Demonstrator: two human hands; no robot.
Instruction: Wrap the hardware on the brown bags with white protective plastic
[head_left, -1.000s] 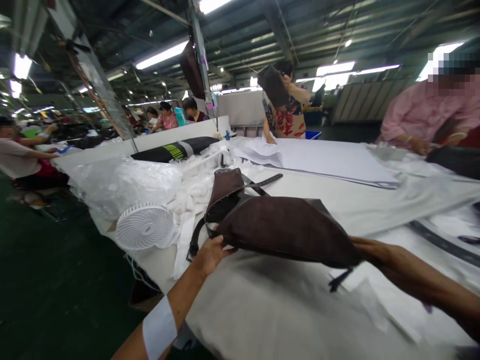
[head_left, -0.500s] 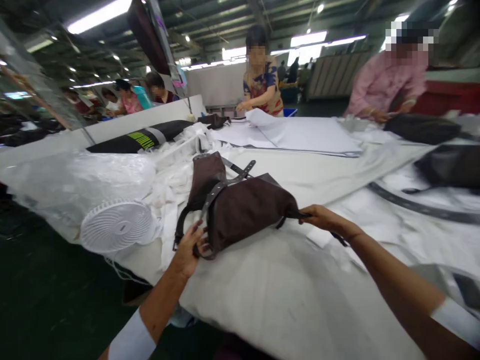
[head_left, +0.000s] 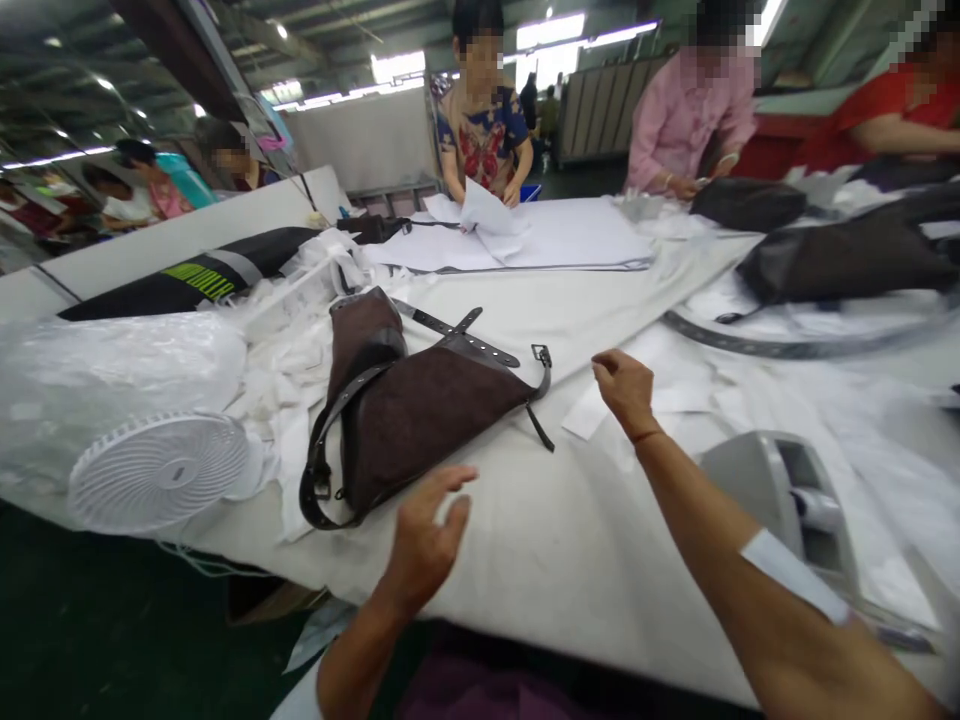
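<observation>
There — the brown suede bag (head_left: 424, 425) lies let go on the cloth-covered table (head_left: 570, 570), and the left hand (head_left: 431, 535) and right hand (head_left: 626, 390) have come away, open and empty, just short of it.

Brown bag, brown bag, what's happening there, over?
Left hand and right hand open, apart from brown bag. Bag lying on white cloth. White fan beside it.

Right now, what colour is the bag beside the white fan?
The bag is dark brown with black straps; the head view shows it best.
</observation>
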